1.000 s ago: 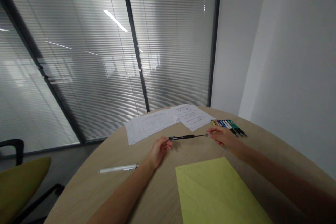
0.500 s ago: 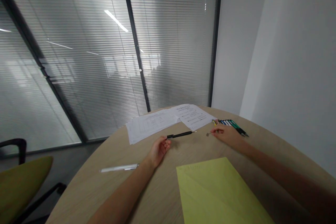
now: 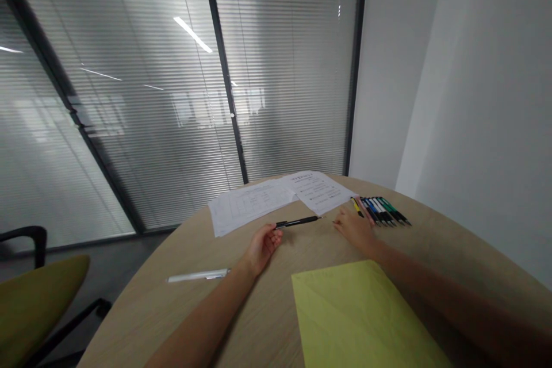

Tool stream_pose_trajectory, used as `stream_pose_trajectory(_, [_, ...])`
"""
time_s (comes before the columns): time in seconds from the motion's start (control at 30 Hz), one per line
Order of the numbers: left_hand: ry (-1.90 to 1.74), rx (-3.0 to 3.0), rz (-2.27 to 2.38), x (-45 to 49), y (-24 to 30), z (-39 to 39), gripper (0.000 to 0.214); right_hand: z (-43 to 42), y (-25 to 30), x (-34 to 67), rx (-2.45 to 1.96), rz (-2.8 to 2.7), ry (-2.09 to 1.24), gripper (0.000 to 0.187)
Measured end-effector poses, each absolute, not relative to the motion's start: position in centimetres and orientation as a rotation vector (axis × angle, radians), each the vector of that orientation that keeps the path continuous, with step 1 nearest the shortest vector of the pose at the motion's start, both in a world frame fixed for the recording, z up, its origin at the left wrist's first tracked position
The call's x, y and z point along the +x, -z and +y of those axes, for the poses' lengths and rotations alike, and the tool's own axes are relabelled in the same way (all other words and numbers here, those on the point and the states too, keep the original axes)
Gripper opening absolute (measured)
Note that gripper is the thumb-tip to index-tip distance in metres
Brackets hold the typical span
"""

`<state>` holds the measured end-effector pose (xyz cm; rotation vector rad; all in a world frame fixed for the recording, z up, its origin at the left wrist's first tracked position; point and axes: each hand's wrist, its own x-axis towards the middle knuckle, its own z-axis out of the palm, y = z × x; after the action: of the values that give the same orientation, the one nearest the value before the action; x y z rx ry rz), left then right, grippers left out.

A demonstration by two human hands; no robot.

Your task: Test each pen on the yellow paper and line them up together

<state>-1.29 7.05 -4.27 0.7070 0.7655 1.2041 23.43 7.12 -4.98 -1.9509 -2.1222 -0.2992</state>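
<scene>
My left hand is closed around the rear end of a black pen, which points right, its thin tip just above the table. My right hand is to the right of that tip, a small gap away. Its fingers are pinched together; anything between them is too small to make out. Right beside this hand lies a row of pens with black, blue, white and green barrels. A yellow and black pen lies at the row's left end, close to my knuckles.
Printed white sheets lie along the far edge of the round wooden table. A white pen rests left of my left forearm. Yellow paper covers the near middle. A green chair stands at the left.
My right hand has moved left, closer to the black pen's tip, uncovering more of the pen row. My left hand and the black pen have barely moved.
</scene>
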Motion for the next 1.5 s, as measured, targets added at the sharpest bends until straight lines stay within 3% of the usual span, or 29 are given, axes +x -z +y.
stream_pose_trajectory(0.27, [-1.204,0.756,0.763,-1.2,4.4,7.1,0.021,7.0,5.4,23.6,-1.949,-2.087,0.227,0.022])
stream_pose_trajectory(0.67, [-1.184,0.850,0.745,-0.9,4.4,6.8,0.013,4.3,1.6,24.2,-1.340,-2.115,0.067,0.024])
stream_pose_trajectory(1.5, [-1.395,0.788,0.786,-0.7,4.6,7.0,0.013,1.5,2.9,24.8,-1.681,-2.396,0.458,0.020])
